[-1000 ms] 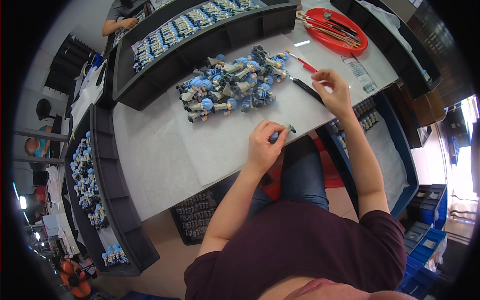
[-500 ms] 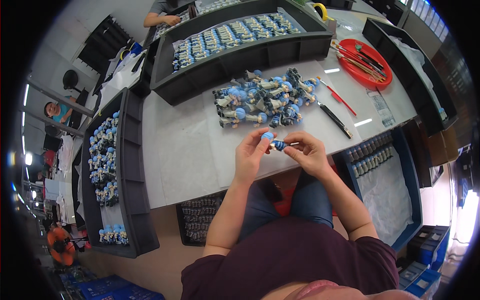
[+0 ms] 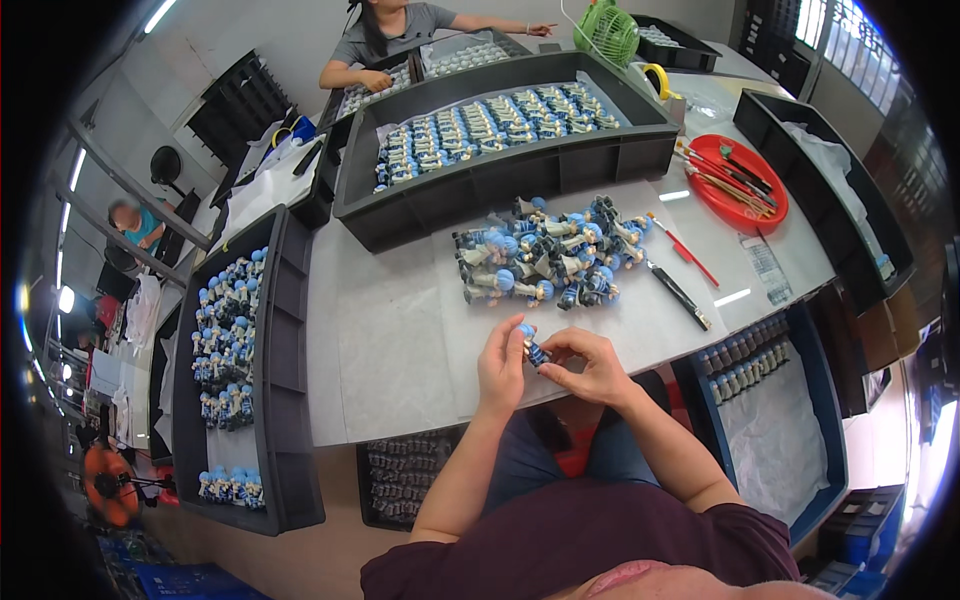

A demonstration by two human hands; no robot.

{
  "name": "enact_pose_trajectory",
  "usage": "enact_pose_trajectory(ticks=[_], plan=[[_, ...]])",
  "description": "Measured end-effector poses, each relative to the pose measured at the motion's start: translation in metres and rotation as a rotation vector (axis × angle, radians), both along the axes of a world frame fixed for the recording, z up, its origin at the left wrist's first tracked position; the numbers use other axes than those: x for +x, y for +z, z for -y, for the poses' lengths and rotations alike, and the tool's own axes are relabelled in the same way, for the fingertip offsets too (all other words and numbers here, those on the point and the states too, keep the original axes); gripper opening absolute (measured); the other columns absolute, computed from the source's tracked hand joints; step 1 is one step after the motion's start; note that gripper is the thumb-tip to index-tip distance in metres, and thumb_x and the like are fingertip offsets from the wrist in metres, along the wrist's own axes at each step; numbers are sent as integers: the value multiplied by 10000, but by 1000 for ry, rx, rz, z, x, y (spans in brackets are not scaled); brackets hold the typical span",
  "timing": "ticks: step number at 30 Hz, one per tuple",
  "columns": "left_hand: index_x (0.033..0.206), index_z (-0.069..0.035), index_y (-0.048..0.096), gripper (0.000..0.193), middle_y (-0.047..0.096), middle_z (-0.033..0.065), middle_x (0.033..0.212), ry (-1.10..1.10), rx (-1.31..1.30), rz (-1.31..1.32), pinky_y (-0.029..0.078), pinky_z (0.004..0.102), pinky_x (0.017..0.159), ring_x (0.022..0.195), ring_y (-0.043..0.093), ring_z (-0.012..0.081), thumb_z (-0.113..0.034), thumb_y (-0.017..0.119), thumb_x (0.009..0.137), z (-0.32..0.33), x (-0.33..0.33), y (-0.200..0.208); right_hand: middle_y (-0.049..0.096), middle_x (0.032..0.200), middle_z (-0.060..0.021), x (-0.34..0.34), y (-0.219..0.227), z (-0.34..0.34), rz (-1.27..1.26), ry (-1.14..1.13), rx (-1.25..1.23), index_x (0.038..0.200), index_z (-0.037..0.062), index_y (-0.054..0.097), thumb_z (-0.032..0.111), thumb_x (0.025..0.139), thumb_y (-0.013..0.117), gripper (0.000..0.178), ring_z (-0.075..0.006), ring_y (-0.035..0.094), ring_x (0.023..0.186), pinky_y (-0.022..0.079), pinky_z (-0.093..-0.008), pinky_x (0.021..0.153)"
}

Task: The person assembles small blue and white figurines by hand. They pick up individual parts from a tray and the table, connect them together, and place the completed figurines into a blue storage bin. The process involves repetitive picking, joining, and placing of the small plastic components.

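Between both hands, just off the table's near edge, is a small figurine with a light blue head and a blue striped body. It is tilted, head toward the upper left. My left hand pinches it near the head, thumb and fingers closed. The fingers of my right hand are closed on its lower body, which they partly cover. Beyond my hands a loose pile of similar figurines lies on a pale sheet.
Figurines fill a dark tray behind the pile and another tray at left. A red brush, a black-handled tool and a red dish of brushes lie right. A blue crate stands lower right. A co-worker sits across.
The view has tilted, bringing more of the co-worker and a green fan into sight. Between my fingers, the figurine has turned from nearly level to a steeper slant.
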State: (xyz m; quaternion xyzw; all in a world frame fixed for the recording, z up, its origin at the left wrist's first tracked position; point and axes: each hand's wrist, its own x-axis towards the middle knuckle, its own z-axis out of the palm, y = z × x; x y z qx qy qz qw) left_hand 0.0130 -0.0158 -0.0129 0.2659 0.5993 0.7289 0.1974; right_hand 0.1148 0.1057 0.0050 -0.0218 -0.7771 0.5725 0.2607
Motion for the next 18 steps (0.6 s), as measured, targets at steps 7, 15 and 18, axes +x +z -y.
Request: enact_pose_trajectory(ticks=[7,15,18], plan=[[1185,-17,479,311,620,81,987,21,2,-12,443,196,675,769,540,55,-228,440,959,-2,1,2,613,932,-79,1,1,-8,-67,-143,-180,1115,9,550,89,772,689,378,-129,591,842,491,-265,700],[1189,-10,471,298,612,80,995,-8,-39,-34,435,192,698,781,528,50,-196,441,958,2,-1,-4,633,952,-165,9,140,-165,-387,-574,-583,1399,-17,86,142,856,571,745,-155,611,745,481,-232,620],[1179,5,481,286,607,76,983,-2,-44,-32,422,192,686,787,522,60,-164,445,952,2,2,-1,633,902,-110,12,136,-173,-363,-565,-625,1308,-18,299,137,835,568,565,-113,579,734,442,-209,578]])
